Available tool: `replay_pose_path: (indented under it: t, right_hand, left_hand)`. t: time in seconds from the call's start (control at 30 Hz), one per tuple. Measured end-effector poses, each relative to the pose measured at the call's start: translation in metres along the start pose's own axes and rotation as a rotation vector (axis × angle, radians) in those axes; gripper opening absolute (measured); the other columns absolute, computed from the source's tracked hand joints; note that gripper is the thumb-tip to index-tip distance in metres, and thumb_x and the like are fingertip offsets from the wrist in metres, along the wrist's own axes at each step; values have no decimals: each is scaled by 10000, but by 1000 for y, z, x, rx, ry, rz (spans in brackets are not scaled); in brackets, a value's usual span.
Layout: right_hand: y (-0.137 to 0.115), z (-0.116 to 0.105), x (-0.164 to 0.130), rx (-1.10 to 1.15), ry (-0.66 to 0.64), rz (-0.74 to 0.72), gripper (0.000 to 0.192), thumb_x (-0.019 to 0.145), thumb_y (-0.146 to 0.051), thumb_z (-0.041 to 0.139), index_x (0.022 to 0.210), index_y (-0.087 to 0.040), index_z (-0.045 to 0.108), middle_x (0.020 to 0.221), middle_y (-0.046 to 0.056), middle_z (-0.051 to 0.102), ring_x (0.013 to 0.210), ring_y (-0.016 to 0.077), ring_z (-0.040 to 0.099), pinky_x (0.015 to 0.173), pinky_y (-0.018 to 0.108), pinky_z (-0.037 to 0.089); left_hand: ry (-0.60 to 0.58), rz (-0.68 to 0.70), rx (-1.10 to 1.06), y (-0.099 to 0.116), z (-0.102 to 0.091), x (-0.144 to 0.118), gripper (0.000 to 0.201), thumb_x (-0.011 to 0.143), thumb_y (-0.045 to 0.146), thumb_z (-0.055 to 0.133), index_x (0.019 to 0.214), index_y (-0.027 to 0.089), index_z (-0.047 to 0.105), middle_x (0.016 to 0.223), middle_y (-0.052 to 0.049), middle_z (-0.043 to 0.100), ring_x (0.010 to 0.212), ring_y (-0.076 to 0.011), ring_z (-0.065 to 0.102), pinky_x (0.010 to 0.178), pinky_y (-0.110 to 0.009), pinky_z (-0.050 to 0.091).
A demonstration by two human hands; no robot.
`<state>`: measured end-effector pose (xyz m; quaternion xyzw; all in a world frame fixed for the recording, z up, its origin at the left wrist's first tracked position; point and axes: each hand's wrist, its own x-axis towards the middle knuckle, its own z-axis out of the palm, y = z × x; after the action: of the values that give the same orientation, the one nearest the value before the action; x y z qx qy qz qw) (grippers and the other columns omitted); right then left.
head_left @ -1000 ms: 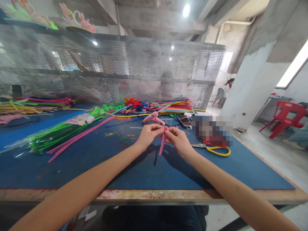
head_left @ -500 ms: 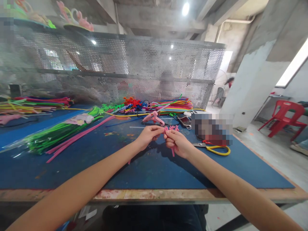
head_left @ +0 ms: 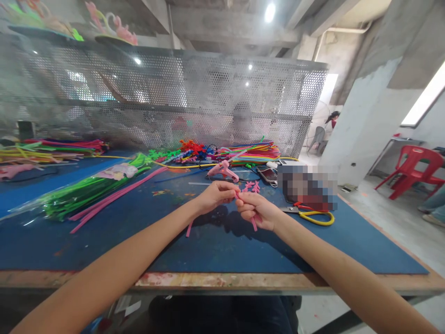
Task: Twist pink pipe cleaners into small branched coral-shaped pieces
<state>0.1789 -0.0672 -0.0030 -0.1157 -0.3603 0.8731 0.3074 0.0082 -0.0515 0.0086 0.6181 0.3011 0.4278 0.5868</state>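
Note:
Both hands meet over the middle of the blue mat, pinching a pink pipe cleaner point(head_left: 255, 223) between their fingertips. My left hand point(head_left: 218, 196) is closed on one part of it, and my right hand point(head_left: 256, 209) grips it close by, with a pink end hanging below the palm. The fingers hide most of its bent shape. Another pink end point(head_left: 189, 229) shows under my left wrist; whether it belongs to the same piece I cannot tell. Just behind my right hand lie small pink twisted pieces point(head_left: 255, 186). A pink glue gun point(head_left: 224, 171) rests beyond my hands.
Scissors with yellow handles point(head_left: 316, 217) lie right of my right hand. Bagged green pipe cleaners point(head_left: 86, 190) and loose pink ones point(head_left: 118, 200) lie to the left. Coloured bundles point(head_left: 250, 153) sit along the perforated metal screen point(head_left: 208, 93). A red chair point(head_left: 412, 169) stands off to the right.
My fingers have shifted slightly on the pink pipe cleaner, and my right hand has turned a little. The hanging pink end has swung slightly to the right.

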Motion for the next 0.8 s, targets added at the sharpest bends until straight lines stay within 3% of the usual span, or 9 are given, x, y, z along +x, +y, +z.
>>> replay_pose_path:
  t: [0.1, 0.23, 0.4, 0.5, 0.67, 0.8]
  right_hand:
    - [0, 2, -2, 2, -34, 50, 65, 824, -141, 529, 796, -83, 539, 595, -25, 496, 380, -22, 263, 337, 62, 231]
    - [1, 4, -3, -23, -43, 67, 66, 827, -144, 522, 784, -95, 529, 584, -28, 498, 377, -20, 236, 338, 63, 220]
    - [3, 7, -3, -91, -59, 49, 84, 803, -174, 572, 779, -110, 523, 579, -25, 530, 372, -20, 227, 345, 72, 210]
    - [5, 9, -1, -157, -28, -63, 142, 770, -206, 623, 743, -127, 508, 581, -28, 549, 372, -18, 252, 355, 86, 214]
    - [8, 8, 5, -421, 240, -425, 248, 712, -344, 673, 708, -158, 510, 589, -17, 606, 434, 39, 448, 435, 153, 343]
    - [9, 4, 10, -568, 436, -546, 298, 624, -384, 718, 670, -161, 525, 572, -25, 614, 517, 74, 536, 513, 183, 387]
  left_hand:
    - [-85, 67, 42, 2, -3, 0, 298, 531, 364, 788, 650, 113, 681, 625, -4, 565, 535, -74, 467, 488, -196, 324]
    - [-109, 113, 31, 0, -4, 1, 279, 547, 369, 781, 593, 121, 660, 639, -7, 569, 556, -89, 503, 508, -205, 363]
    - [-92, 143, -24, -3, 2, 1, 329, 529, 379, 790, 519, 108, 604, 591, 4, 549, 522, -71, 482, 494, -192, 359]
    - [-15, 135, -120, -2, 8, 0, 327, 527, 360, 796, 538, 110, 586, 570, 19, 543, 516, -63, 485, 511, -187, 376]
    - [61, 131, -247, -2, 19, 0, 226, 621, 296, 753, 739, 148, 629, 615, 20, 591, 504, -91, 535, 554, -247, 442]
    - [170, 105, -273, -10, 28, 1, 278, 608, 255, 764, 846, 146, 670, 746, -11, 636, 634, -94, 569, 625, -222, 452]
